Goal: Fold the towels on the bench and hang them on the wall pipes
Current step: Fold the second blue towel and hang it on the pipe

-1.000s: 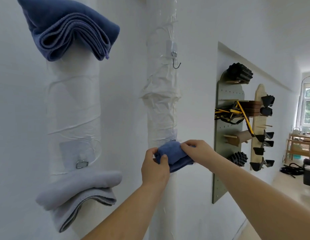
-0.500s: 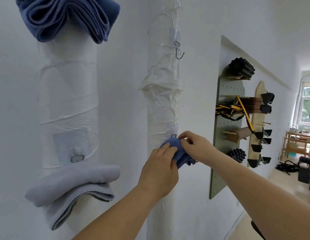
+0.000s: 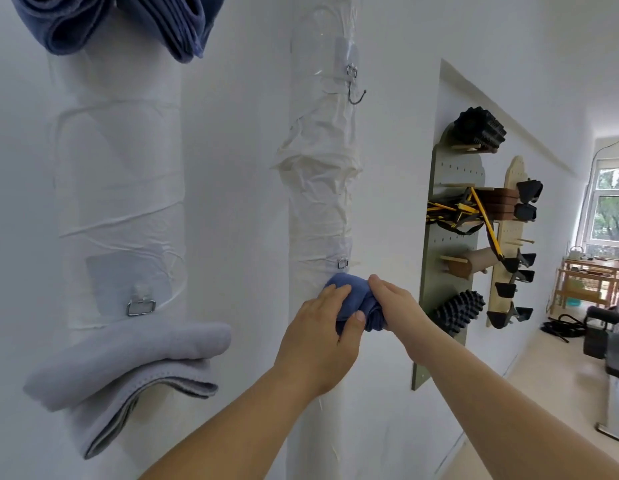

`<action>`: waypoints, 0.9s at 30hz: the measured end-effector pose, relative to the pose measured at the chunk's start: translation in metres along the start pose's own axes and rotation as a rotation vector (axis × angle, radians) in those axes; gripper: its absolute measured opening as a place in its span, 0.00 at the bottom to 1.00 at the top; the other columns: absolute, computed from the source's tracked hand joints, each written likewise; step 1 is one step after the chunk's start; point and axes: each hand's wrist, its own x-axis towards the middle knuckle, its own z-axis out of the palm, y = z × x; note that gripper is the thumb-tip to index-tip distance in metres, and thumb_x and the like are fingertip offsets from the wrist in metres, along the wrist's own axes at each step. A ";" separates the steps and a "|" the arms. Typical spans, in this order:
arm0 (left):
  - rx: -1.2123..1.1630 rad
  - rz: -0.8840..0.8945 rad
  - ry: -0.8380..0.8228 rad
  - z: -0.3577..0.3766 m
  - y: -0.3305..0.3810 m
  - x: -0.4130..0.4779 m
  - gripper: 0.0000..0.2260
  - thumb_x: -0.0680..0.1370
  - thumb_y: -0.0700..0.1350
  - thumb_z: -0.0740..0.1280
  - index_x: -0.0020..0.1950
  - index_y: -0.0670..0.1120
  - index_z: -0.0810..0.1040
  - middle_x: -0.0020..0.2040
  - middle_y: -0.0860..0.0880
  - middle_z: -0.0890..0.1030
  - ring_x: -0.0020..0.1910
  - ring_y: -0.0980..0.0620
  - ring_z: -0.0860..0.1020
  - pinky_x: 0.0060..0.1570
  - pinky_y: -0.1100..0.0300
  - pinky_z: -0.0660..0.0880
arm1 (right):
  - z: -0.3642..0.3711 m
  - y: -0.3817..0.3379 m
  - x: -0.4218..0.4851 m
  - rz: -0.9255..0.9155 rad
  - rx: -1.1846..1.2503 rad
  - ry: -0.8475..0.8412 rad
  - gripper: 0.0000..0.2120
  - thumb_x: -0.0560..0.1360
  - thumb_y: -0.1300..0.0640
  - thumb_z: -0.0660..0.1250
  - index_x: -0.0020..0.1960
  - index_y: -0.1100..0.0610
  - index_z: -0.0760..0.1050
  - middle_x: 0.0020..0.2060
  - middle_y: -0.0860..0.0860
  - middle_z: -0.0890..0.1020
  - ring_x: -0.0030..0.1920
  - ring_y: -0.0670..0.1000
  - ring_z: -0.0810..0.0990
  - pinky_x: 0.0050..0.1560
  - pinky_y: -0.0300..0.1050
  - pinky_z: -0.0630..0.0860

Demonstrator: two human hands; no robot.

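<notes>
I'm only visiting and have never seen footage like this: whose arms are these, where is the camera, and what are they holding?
No machine here: a person wears a camera on the head, so this picture looks forward and down along their arms. The left hand and right hand both grip a small blue towel, bunched against a wrapped wall pipe just under a metal ring. A grey towel and a dark blue towel hang on the wider pipe beside it.

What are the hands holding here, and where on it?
Both hands grip the blue towel at the pipe: left hand its left side, right hand its right end.
</notes>
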 end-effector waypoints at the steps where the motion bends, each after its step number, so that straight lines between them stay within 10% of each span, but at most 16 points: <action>1: 0.005 -0.012 -0.015 -0.006 -0.001 0.003 0.21 0.84 0.56 0.57 0.77 0.56 0.66 0.72 0.57 0.73 0.67 0.55 0.72 0.66 0.59 0.70 | 0.000 -0.002 -0.001 0.013 -0.004 0.001 0.23 0.85 0.44 0.55 0.41 0.58 0.76 0.29 0.55 0.79 0.32 0.52 0.75 0.41 0.48 0.73; 17: -0.014 -0.003 0.147 -0.027 0.011 -0.020 0.16 0.81 0.49 0.62 0.68 0.55 0.67 0.65 0.62 0.69 0.64 0.56 0.69 0.56 0.61 0.69 | -0.014 -0.041 -0.025 -0.236 -0.474 0.376 0.11 0.81 0.50 0.63 0.60 0.53 0.77 0.58 0.52 0.80 0.44 0.47 0.79 0.35 0.36 0.71; 27: -0.234 -0.211 -0.033 -0.015 -0.006 -0.154 0.19 0.82 0.50 0.65 0.72 0.62 0.69 0.61 0.67 0.74 0.56 0.65 0.76 0.57 0.64 0.79 | 0.058 0.017 -0.153 -0.275 -0.200 0.273 0.05 0.79 0.56 0.66 0.53 0.48 0.78 0.46 0.43 0.83 0.48 0.42 0.81 0.46 0.34 0.75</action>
